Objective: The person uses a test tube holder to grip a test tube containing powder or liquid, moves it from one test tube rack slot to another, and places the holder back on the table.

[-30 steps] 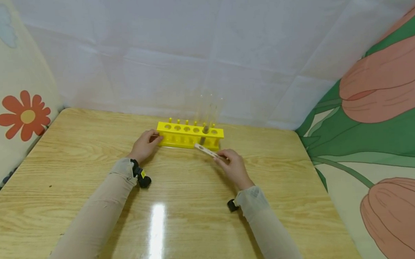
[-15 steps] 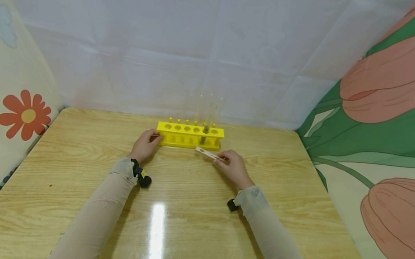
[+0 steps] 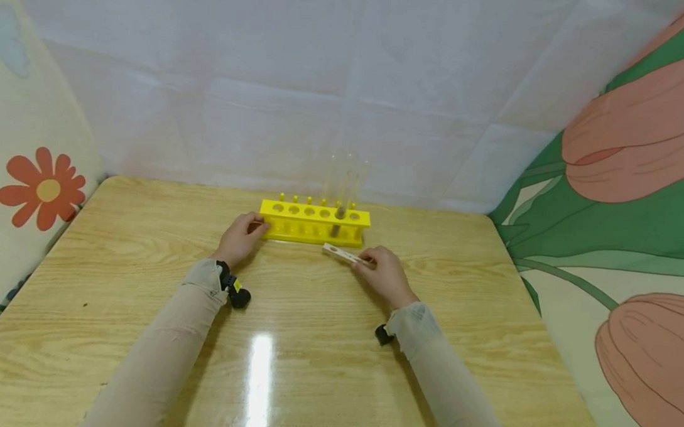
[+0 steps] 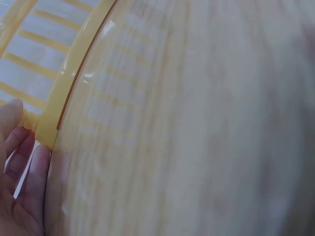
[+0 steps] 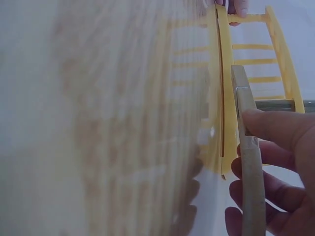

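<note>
A yellow test tube rack (image 3: 285, 219) stands upright on the table. My left hand (image 3: 238, 238) grips its left end, with the thumb and fingers around the end post (image 4: 30, 121) in the left wrist view. My right hand (image 3: 388, 275) holds a wooden test tube holder (image 3: 346, 255), whose tip lies just in front of the rack's right half. The right wrist view shows the thumb pressed along the holder (image 5: 252, 172) and the fingers behind it. Clear glass test tubes (image 3: 350, 182) stand at the rack's right side; one contains dark material (image 3: 340, 212).
The wood-grain table (image 3: 312, 340) extends around the rack and reflects a bright light. A white cloth (image 3: 248, 116) hangs close behind the rack. Flower-patterned cloths stand at left (image 3: 38, 111) and right (image 3: 614, 229). Pegs (image 3: 282, 197) line the rack's back.
The holder's tip has come slightly down and away from the rack, with my right hand nearly still. My left hand keeps its grip on the rack's end.
</note>
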A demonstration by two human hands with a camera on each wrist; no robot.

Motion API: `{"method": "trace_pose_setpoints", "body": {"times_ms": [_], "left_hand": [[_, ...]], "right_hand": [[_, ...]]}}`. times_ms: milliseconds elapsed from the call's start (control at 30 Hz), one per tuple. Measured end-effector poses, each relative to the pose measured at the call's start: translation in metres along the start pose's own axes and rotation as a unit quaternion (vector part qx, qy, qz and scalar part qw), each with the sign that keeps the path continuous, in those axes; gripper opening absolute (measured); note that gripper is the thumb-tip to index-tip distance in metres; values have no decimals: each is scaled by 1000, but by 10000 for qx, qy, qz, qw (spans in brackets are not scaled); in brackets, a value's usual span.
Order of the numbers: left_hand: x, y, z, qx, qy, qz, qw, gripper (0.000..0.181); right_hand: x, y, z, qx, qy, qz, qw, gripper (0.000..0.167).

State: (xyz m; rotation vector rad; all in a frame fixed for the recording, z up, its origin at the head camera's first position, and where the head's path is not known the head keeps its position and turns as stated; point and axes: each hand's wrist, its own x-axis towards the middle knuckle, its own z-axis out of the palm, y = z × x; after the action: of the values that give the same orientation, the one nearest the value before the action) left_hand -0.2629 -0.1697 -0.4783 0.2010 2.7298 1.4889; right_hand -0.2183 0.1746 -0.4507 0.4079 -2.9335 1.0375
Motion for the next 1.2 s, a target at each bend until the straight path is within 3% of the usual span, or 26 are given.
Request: {"method": "trace_pose_setpoints", "body": {"times_ms": [1200], "left_hand": [[1,1,0,83,-14,-45,10000,41]], "right_hand": [[11,-4,-2,-778,-490,119,9957,20]]}}
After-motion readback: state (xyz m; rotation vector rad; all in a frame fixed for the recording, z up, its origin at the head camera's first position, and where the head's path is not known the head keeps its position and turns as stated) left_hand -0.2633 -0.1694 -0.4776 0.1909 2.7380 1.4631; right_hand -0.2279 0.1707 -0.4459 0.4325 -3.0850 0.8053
